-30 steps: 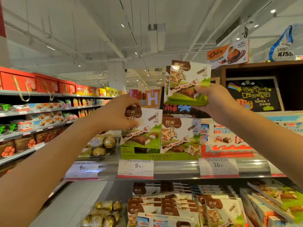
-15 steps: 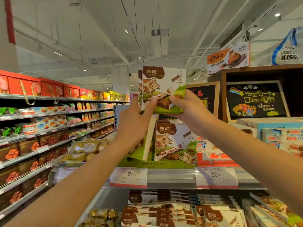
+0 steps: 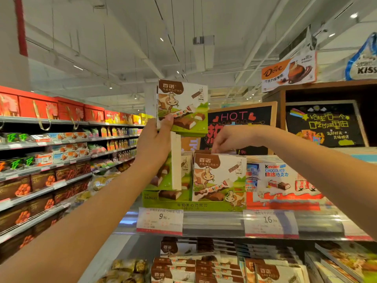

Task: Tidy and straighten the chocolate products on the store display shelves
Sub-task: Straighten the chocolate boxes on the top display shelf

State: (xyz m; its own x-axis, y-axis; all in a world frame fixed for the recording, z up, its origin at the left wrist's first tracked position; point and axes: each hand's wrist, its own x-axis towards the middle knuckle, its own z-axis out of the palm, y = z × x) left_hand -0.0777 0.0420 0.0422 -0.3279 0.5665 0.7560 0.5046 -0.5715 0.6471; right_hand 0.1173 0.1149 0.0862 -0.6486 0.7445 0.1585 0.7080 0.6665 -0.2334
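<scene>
While our left hand pinches one cow-print chocolate box clear above the shelf, our right hand fingers the standing boxes, apparently opening a slot; its grip looks loosely curled.

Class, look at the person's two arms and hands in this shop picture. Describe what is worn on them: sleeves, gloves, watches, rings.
Both forearms are bare up to the picture's edges, with no sleeve in sight. The left hand and the right hand wear no gloves. No watch, bracelet or ring shows on either wrist or on the fingers that can be seen.
</scene>
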